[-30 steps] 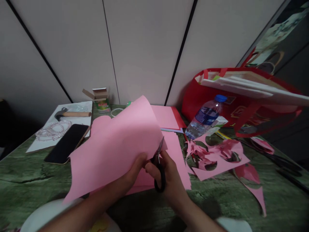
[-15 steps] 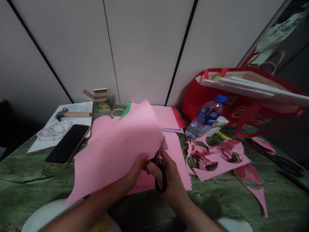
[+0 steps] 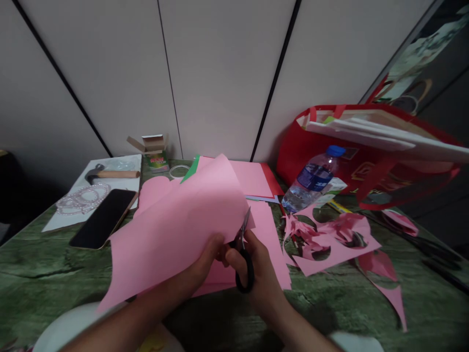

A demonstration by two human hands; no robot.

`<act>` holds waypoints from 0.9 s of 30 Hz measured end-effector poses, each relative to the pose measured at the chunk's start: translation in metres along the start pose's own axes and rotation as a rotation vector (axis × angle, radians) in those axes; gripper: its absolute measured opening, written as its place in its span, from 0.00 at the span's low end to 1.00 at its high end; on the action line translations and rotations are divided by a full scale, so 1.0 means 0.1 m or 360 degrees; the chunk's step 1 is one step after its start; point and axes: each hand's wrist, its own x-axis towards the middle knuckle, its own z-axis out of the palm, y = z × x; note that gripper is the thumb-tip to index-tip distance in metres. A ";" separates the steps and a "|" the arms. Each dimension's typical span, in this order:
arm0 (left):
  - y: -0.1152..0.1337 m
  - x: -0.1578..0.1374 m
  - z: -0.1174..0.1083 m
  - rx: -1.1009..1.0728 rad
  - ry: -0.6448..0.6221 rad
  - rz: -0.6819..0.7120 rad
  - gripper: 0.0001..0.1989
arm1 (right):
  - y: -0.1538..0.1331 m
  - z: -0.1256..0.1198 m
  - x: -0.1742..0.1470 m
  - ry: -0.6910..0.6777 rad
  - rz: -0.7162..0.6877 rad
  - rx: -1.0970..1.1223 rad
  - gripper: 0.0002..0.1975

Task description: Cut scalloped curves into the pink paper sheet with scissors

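Note:
A large sheet of pink paper (image 3: pixel 176 230) is pinched by its lower right part in my left hand (image 3: pixel 210 254), thumb on top. The sheet bends upward, and its top corner stands above the table. My right hand (image 3: pixel 258 264) is closed round black-handled scissors (image 3: pixel 249 274), with fingers through the loops. Their blades point up and away at the right edge of the sheet, and paper lies on both sides of them. Beneath both hands rests a stack of pink paper (image 3: pixel 269 244). My left fingertips under the sheet are partly hidden.
Pink paper scraps (image 3: pixel 330 239) lie to the right, near a tilted water bottle (image 3: pixel 311 178) and a red bag (image 3: pixel 293 142). On the left are a phone (image 3: pixel 104 220), a hammer (image 3: pixel 117 174), a beaded string (image 3: pixel 82 198) and a small open box (image 3: pixel 157 159). A wall (image 3: pixel 216 78) stands behind.
The hands and scissors have hardly moved. The sheet's top corner has dipped slightly, and its left edge has shifted a little to the left.

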 end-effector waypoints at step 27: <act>-0.16 0.04 -0.05 -0.0131 0.0013 0.0029 0.20 | -0.04 0.01 -0.01 0.0062 0.0125 -0.0042 0.15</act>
